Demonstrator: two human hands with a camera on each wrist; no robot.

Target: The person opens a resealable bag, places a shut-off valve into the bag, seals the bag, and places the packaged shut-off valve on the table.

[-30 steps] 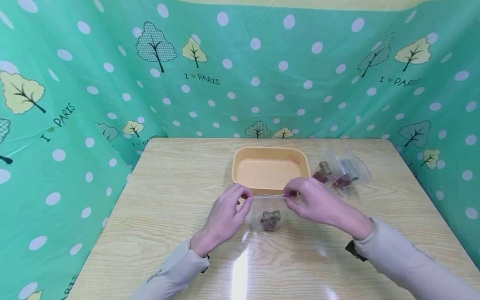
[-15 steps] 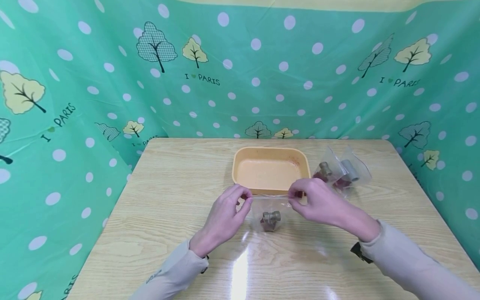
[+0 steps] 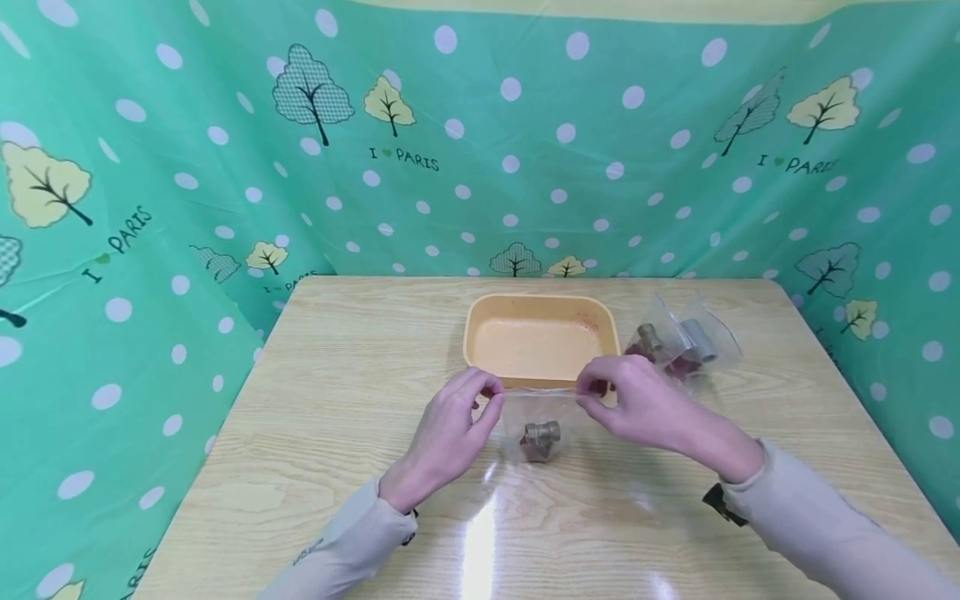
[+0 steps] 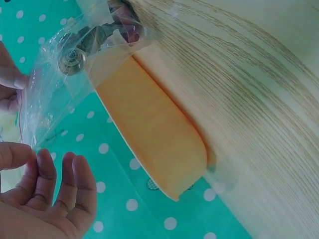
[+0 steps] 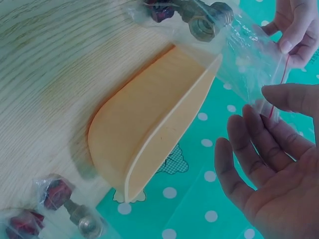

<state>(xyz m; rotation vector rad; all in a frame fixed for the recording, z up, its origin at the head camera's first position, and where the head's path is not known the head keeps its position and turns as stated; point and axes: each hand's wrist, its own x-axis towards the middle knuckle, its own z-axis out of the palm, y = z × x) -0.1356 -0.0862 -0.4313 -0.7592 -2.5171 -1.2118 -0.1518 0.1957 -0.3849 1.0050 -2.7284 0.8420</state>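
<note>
A clear zip bag (image 3: 564, 413) hangs between both hands, close over the table. Inside it lies a brass-coloured threaded valve (image 3: 542, 433) with a dark red knob (image 5: 160, 11). My left hand (image 3: 452, 429) pinches the left end of the bag's top edge between thumb and index finger. At the other end, my right hand (image 3: 637, 404) pinches the same edge. In the right wrist view a red seal line runs along the bag (image 5: 251, 64) between the hands, and the other fingers of the right hand (image 5: 269, 172) fan out loosely.
Just beyond the hands stands an orange-yellow plastic basin (image 3: 540, 383) on the wooden table (image 3: 352, 350). Right of it lie two more clear bags, one with a brass fitting (image 3: 649, 336), the other with a grey cylindrical part (image 3: 699, 340). A green polka-dot cloth (image 3: 450, 192) hangs behind.
My right hand has slid a little to the right along the bag's top edge, mostly in the first half second. The left hand has kept its place and grip.
</note>
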